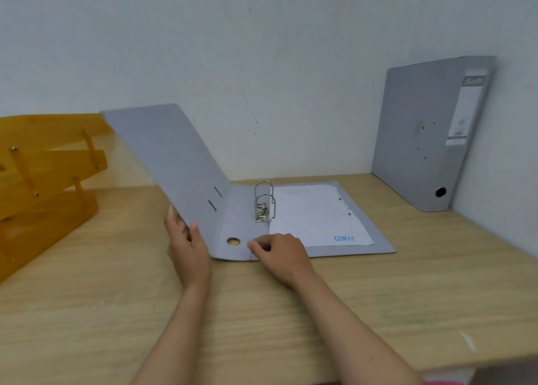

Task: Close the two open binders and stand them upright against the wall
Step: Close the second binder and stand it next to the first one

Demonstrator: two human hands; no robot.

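Note:
A grey lever-arch binder (174,163) lies on the wooden desk (116,297), its left cover raised at a slant. My left hand (187,244) grips that cover's near edge, thumb on the inside. My right hand (281,258) presses down on the binder's near edge by the spine fold, fingers curled. The metal ring mechanism (264,202) stands shut in the middle. A white sheet (317,215) printed LUNAS lies on the right cover. A second grey binder (431,134), closed, stands upright in the right corner and leans against the wall.
An amber plastic stack of letter trays (43,186) sits on the desk's left side, close to the raised cover. The white wall (262,64) runs behind the desk, and a side wall meets it at the right. The desk's front edge is at the lower right.

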